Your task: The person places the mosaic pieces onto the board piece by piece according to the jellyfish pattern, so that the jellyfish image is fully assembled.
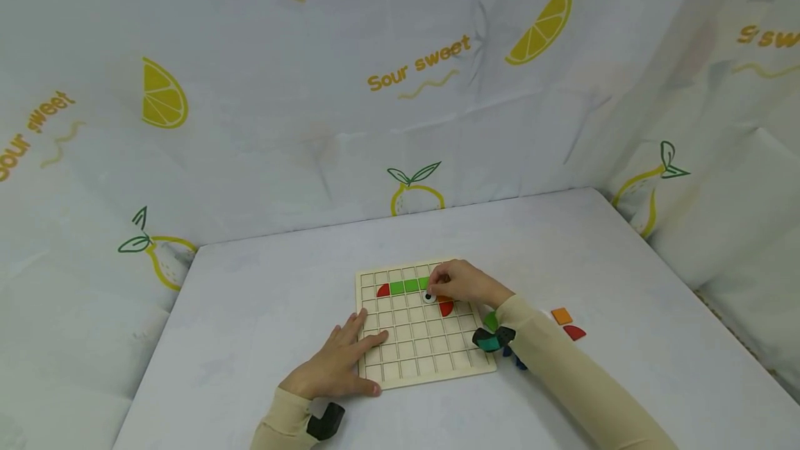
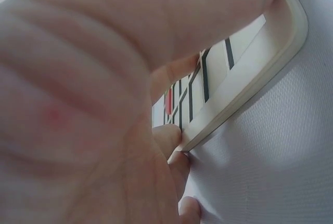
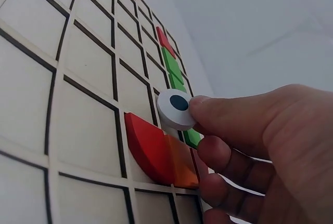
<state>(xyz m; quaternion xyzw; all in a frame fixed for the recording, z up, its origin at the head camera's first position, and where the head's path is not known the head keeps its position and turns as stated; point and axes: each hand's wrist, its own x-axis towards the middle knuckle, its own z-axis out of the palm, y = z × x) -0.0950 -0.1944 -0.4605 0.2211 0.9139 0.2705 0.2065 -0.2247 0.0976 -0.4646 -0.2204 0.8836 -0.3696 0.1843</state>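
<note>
A wooden grid board point(image 1: 409, 368) lies on the white table. Thumb and fingertips of my right hand point(image 1: 464, 282) pinch a white disc with a black dot point(image 3: 167, 110), an eye-like piece tilted over the board's cells. Around it, a red quarter-round point(image 3: 148, 148) and an orange piece point(image 3: 182, 162) sit in neighbouring cells. A row of green squares point(image 1: 410, 286) runs along the far part, with another red quarter-round point(image 1: 384, 290) at its left end. My left hand point(image 1: 331, 368) rests with spread fingers over the board's left edge, the thumb by its near corner.
Right of the board lie an orange square point(image 1: 561, 315) and a loose red quarter-round point(image 1: 574, 332). A green piece point(image 1: 491, 321) and some blue pieces point(image 1: 520, 363) show partly behind the right forearm. A white printed cloth point(image 1: 312, 151) hangs behind the table.
</note>
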